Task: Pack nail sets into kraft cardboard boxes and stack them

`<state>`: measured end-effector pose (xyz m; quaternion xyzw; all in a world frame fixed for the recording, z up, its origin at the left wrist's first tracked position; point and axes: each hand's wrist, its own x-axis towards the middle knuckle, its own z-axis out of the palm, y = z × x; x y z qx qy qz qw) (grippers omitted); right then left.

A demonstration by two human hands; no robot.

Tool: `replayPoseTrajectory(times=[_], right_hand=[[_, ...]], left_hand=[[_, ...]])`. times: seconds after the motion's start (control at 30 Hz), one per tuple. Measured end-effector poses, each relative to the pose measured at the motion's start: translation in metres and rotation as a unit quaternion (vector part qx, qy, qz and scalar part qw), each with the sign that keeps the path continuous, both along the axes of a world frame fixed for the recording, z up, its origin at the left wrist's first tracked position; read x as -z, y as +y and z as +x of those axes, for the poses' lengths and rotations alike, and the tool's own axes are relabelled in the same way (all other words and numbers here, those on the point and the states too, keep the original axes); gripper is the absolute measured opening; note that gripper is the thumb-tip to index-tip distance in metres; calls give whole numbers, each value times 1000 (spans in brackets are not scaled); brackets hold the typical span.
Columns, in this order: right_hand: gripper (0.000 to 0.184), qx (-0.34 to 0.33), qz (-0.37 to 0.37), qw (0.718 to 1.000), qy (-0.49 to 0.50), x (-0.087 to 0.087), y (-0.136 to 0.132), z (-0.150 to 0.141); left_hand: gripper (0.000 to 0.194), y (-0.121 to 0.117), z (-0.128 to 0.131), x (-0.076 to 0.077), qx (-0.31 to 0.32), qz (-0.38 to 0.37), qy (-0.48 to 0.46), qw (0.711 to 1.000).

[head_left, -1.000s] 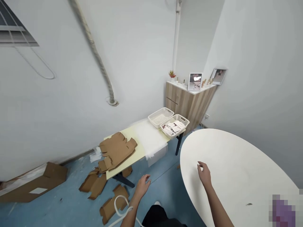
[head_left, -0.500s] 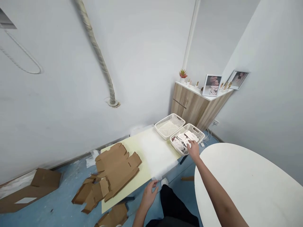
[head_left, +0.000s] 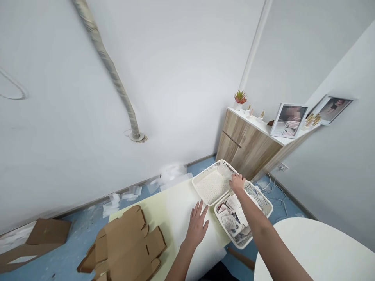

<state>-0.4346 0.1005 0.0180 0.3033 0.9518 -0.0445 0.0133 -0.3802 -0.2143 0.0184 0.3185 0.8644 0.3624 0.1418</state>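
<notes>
Two white plastic baskets stand side by side at the far end of the pale table. In the farther white basket (head_left: pixel 209 187) only its perforated floor shows, with something clear near its right end. Many small white printed packets (head_left: pixel 231 218) fill the nearer basket (head_left: pixel 268 205). My right hand (head_left: pixel 238 182) has its fingers curled over the right rim of the farther basket, where the two baskets meet. My left hand (head_left: pixel 197 226) hovers over the table just short of that basket's near corner, fingers spread and holding nothing.
Flattened brown cardboard boxes (head_left: pixel 125 242) lie on the pale table (head_left: pixel 172 214) at left. A round white table (head_left: pixel 310 249) stands at right. Behind is a wooden cabinet (head_left: pixel 252 140) with a plant and picture frames. An open carton (head_left: pixel 43 238) sits on the blue floor.
My right hand has left the packets and moved to the rim of the farther basket. My left hand has risen from the table's front edge toward that basket. The view has shifted.
</notes>
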Motion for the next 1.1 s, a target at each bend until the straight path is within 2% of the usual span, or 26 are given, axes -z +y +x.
replayPoseTrajectory(times=[0.1,0.2,0.27,0.33,0.43,0.5,0.6,0.7,0.77,0.8,0.87,0.93,1.0,1.1], right_hand=[[29,10,5,999,-40,4,3,-10],[23,26,4,999,-43,-2,2,-14],[20,34,-5,999,1,-9,-3,-11],[19,30,-30,996,76,-18,-16,-2],[19,-7,-136,968,209,-33,-51,20],[22,-23,-250,928,277,-44,-83,40],[32,-26,-370,872,320,-66,-129,69],[39,-34,-416,847,330,-91,-161,97],[40,-45,-434,830,347,-106,-175,115],[41,-42,-445,818,361,-112,-181,124],[44,-16,-470,793,388,-119,-192,142],[47,8,-489,777,396,-122,-205,159],[52,9,-479,786,390,-120,-220,175],[56,16,-404,827,390,-113,-243,197]], left_hand=[[58,13,-13,3,52,-85,37,994],[58,17,-17,11,59,-123,73,988],[56,19,-17,16,47,-106,75,990],[55,23,-18,15,18,-48,54,997],[64,31,-23,-3,-53,74,15,996],[75,34,-27,-23,-76,131,17,988],[81,30,-31,-53,-15,159,62,985],[79,20,-26,-68,20,215,11,976],[83,13,-16,-73,9,270,-107,957],[85,10,-10,-74,3,297,-182,937],[84,7,7,-79,5,341,-326,882],[75,5,25,-85,11,370,-420,828],[67,5,43,-92,4,377,-469,799],[64,4,70,-97,-4,357,-509,784]])
